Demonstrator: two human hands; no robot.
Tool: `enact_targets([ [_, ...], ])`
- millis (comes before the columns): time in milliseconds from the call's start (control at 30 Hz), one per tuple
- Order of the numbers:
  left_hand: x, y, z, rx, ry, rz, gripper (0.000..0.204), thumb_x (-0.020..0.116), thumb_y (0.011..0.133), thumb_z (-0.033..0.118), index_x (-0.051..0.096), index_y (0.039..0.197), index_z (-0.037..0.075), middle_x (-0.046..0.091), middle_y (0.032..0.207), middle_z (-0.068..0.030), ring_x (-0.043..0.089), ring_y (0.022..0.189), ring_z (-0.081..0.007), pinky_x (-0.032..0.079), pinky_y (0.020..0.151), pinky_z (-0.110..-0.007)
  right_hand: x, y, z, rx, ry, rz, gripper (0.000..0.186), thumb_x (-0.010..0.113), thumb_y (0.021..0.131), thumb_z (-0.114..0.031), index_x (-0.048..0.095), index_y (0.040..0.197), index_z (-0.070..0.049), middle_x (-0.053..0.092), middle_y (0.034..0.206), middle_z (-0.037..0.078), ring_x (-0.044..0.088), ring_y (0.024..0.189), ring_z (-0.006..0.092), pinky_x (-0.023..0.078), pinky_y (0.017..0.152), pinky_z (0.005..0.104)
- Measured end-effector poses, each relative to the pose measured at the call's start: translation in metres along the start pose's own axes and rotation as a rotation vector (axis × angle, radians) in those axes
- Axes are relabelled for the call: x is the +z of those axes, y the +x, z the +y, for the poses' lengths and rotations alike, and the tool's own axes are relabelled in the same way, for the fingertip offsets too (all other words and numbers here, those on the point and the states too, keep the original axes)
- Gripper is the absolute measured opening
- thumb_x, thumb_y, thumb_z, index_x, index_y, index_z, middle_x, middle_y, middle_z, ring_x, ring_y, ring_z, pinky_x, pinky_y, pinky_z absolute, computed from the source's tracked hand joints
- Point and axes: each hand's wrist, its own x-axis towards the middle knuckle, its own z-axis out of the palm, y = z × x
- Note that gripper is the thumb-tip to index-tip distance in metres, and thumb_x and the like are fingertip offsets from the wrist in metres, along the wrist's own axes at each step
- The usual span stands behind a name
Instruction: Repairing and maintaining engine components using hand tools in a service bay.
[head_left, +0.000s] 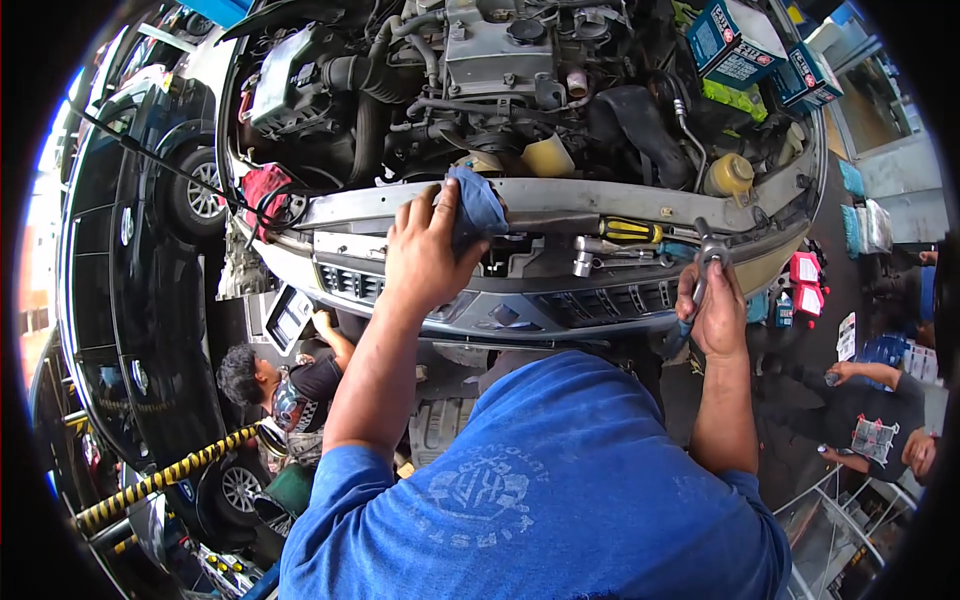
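My left hand (425, 245) rests at the front crossmember (345, 206) of an open engine bay, its fingers closed on a blue cloth (483, 205). Whether anything is wrapped inside the cloth is hidden. Farther right, my right hand (722, 310) is raised in front of the bumper. It grips a hand tool (713, 248) with a metal head and what looks like a blue handle hanging below the palm; its exact kind is unclear. Between the hands, a yellow-and-black screwdriver (632, 231) lies along the front ledge, beside chrome socket tools (590, 250).
Engine (500, 60) and hoses fill the bay. Boxes (735, 45) stand at its back right; a red cloth (265, 195) hangs at its left corner. A person (290, 385) crouches at left near a black car (130, 260); another person (875, 410) is at right.
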Motion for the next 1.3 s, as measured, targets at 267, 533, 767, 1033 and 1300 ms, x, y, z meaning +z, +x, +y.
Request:
enact_targets([
  [267, 0.039, -0.004, 0.057, 0.424, -0.454, -0.019, 0.072, 0.079, 0.078, 0.022, 0.049, 0.139, 0.000, 0.054, 0.135, -0.0216, 0.053, 0.122, -0.0405, 0.043, 0.104, -0.047, 0.021, -0.017, 0.020, 0.222, -0.047, -0.302, 0.031, 0.049, 0.100, -0.024, 0.059, 0.116, 0.001, 0.059, 0.076, 0.008, 0.051, 0.055, 0.0110, 0.042, 0.049, 0.0233],
  [533, 0.062, -0.034, 0.068, 0.559, -0.610, -0.242, 0.050, 0.076, 0.076, 0.012, 0.061, 0.121, 0.000, 0.066, 0.099, -0.0151, 0.066, 0.085, -0.0357, 0.055, 0.076, -0.043, 0.039, -0.019, 0.025, 0.390, -0.150, -0.514, 0.045, 0.059, 0.090, -0.042, 0.062, 0.099, 0.002, 0.054, 0.067, 0.005, 0.047, 0.053, 0.0099, 0.038, 0.044, 0.0225],
  [767, 0.093, -0.041, 0.042, 0.204, -0.303, -0.022, 0.033, 0.074, 0.081, 0.019, 0.068, 0.110, 0.006, 0.063, 0.096, -0.0121, 0.061, 0.088, -0.0336, 0.052, 0.075, -0.044, -0.005, -0.014, 0.022, 0.276, -0.152, -0.333, 0.034, 0.052, 0.099, -0.032, 0.059, 0.104, 0.001, 0.056, 0.069, 0.005, 0.046, 0.049, 0.0098, 0.038, 0.043, 0.0231],
  [1033, 0.121, -0.035, 0.047, 0.164, -0.131, -0.149, 0.036, 0.070, 0.085, 0.018, 0.068, 0.119, 0.004, 0.059, 0.107, -0.0153, 0.056, 0.101, -0.0359, 0.048, 0.089, -0.044, -0.062, 0.012, 0.036, 0.188, -0.470, 0.078, 0.018, 0.073, 0.090, -0.018, 0.061, 0.094, -0.006, 0.055, 0.067, -0.003, 0.052, 0.055, 0.0082, 0.044, 0.052, 0.0263],
  [1300, 0.100, 0.012, 0.097, 0.292, -0.255, -0.066, 0.034, 0.073, 0.083, 0.016, 0.068, 0.114, 0.002, 0.065, 0.107, -0.0177, 0.060, 0.100, -0.0384, 0.048, 0.090, -0.047, -0.076, 0.067, 0.025, 0.003, -0.997, 0.439, 0.045, 0.076, 0.082, -0.041, 0.069, 0.096, 0.001, 0.070, 0.092, 0.024, 0.067, 0.091, 0.0407, 0.053, 0.081, 0.0443],
])
